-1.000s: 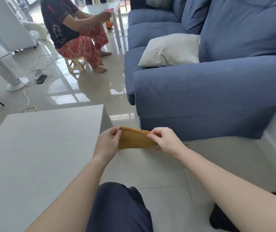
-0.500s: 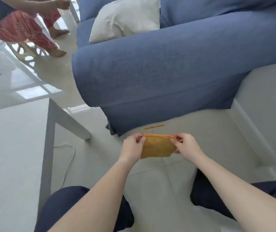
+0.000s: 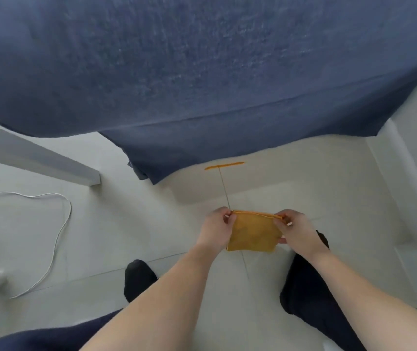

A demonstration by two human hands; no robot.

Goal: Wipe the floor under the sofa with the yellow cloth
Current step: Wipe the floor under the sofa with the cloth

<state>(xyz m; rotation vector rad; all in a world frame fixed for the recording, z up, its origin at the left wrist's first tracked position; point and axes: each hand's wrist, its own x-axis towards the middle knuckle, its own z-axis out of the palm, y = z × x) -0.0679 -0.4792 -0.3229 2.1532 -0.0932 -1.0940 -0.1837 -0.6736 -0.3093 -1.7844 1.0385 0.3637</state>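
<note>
The yellow cloth [image 3: 253, 233] is folded into a roughly square pad and held in the air above the floor [image 3: 126, 236], in front of the sofa [image 3: 202, 72]. Its top edge is stretched straight between the two hands; the lower part hangs free.

The left hand [image 3: 216, 230] pinches the upper left corner of the cloth between thumb and fingertips. The right hand [image 3: 295, 231] pinches the upper right corner in the same way, with further fingers against the right edge of the cloth. Both hands are closed on the cloth.

Both forearms extend from the bottom of the view. Two dark-socked feet stand on the floor, one under each forearm: the left foot [image 3: 139, 279] and the right foot [image 3: 303, 282].

A thin orange strip [image 3: 224, 165] lies on the floor just in front of the lower edge of the sofa, apart from the cloth.

The blue sofa fills the upper part of the view; its fabric skirt reaches down to the floor. At left, a white table leg [image 3: 37, 158] rests on the floor, and a white cable [image 3: 58, 224] lies in a loop near it.
</note>
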